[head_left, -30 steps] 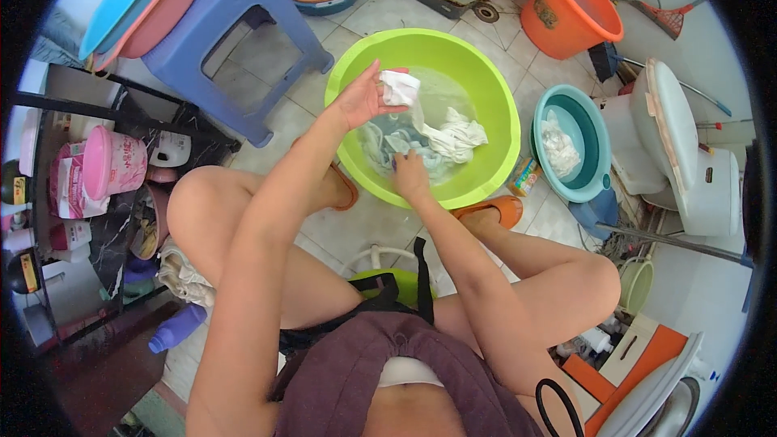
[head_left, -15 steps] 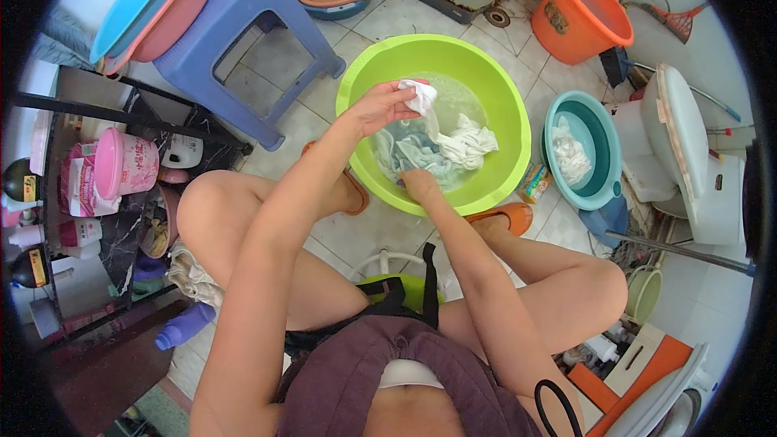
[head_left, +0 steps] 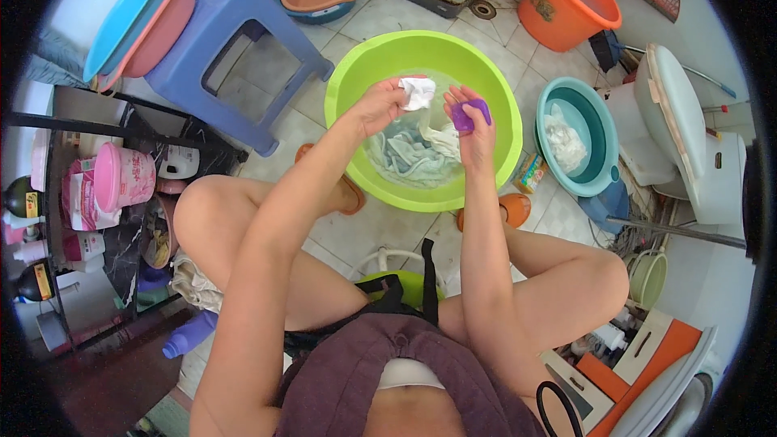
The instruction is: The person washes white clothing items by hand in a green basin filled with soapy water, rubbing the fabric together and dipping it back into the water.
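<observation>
Over the lime-green basin (head_left: 342, 73), my left hand (head_left: 379, 109) pinches a bunched white cloth (head_left: 418, 93), part of which hangs down toward the wet laundry. To its right, my right hand (head_left: 477, 139) is raised with the palm up, its thumb over a small purple block (head_left: 471, 116); whether that is soap or a brush I cannot tell. Cloudy water fills the basin, with a pale grey-blue cloth (head_left: 409, 154) soaking at the near side. Another part of the white laundry (head_left: 443, 139) lies behind my right hand, partly hidden by it.
Right of the basin is a teal tub (head_left: 603, 133) with white cloth in water; a small yellow-green packet (head_left: 530, 174) lies between them. An orange bucket (head_left: 558, 12) stands far right, a blue stool (head_left: 214, 40) far left. Shelves (head_left: 129, 117) with bottles line the left.
My right hand has come up out of the basin water and now shows the purple block. My left hand still holds the white cloth. The view has shifted slightly.
</observation>
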`<state>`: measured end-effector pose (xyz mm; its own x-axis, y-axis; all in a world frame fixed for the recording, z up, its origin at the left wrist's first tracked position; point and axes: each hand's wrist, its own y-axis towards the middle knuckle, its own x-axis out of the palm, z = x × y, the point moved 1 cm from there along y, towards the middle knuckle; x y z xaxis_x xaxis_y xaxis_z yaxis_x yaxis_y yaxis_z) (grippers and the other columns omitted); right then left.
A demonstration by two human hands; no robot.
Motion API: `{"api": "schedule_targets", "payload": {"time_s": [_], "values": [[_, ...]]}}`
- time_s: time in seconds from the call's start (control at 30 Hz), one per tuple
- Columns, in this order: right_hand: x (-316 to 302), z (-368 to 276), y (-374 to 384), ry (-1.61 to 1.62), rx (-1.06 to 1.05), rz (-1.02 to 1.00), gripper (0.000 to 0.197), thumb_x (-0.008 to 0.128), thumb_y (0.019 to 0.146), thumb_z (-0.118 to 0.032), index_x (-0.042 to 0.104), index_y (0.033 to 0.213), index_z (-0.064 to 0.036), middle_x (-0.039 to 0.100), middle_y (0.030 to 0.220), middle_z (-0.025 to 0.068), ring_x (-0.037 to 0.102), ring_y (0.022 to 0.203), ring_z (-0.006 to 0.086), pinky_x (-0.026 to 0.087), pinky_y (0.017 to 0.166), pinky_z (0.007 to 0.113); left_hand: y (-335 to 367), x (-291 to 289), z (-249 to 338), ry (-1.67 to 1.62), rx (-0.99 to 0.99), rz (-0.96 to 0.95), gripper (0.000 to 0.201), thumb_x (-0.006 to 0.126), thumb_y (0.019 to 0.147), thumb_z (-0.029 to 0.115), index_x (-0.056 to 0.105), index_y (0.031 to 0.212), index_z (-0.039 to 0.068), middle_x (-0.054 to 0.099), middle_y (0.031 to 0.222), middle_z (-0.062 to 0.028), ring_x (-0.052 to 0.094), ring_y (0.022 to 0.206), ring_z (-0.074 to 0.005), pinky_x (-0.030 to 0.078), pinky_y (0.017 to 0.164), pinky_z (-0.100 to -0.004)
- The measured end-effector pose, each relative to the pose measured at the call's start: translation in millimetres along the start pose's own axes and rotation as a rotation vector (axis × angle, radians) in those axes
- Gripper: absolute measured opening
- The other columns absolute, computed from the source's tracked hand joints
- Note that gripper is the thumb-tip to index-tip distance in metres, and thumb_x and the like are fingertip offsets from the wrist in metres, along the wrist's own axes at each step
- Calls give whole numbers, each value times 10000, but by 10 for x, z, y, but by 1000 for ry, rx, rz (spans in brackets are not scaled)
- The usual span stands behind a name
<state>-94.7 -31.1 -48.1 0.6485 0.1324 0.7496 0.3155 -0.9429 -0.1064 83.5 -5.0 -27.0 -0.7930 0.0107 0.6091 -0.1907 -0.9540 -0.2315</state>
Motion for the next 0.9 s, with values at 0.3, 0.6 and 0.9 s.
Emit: {"api": "schedule_targets", "payload": {"time_s": [0.3, 0.6, 0.9], "values": [[551, 242, -135, -1647, -1007, -33, 256, 487, 830, -243, 539, 1010, -69, 539, 1030, 117, 531, 939, 282, 423, 717, 347, -228, 553, -321, -491, 75, 169, 474, 316, 890, 414, 442, 1151, 39, 524, 1047, -89, 507, 986, -183, 408, 853, -316], [455, 396, -192, -1305, -506, 148, 261, 458, 829, -288, 537, 927, -59, 529, 891, 118, 527, 828, 278, 405, 728, 349, -376, 593, -477, -346, -16, 179, 793, 230, 803, 645, 392, 1193, -25, 475, 1176, -101, 433, 1099, -164, 324, 930, -291], [396, 400, -316, -1262, -490, 316, 256, 438, 840, -286, 520, 914, -55, 551, 819, 135, 533, 777, 270, 409, 676, 353, -385, 603, -590, -312, -47, 159, 806, 227, 792, 661, 382, 1205, -13, 478, 1172, -96, 449, 1078, -181, 296, 948, -293]]}}
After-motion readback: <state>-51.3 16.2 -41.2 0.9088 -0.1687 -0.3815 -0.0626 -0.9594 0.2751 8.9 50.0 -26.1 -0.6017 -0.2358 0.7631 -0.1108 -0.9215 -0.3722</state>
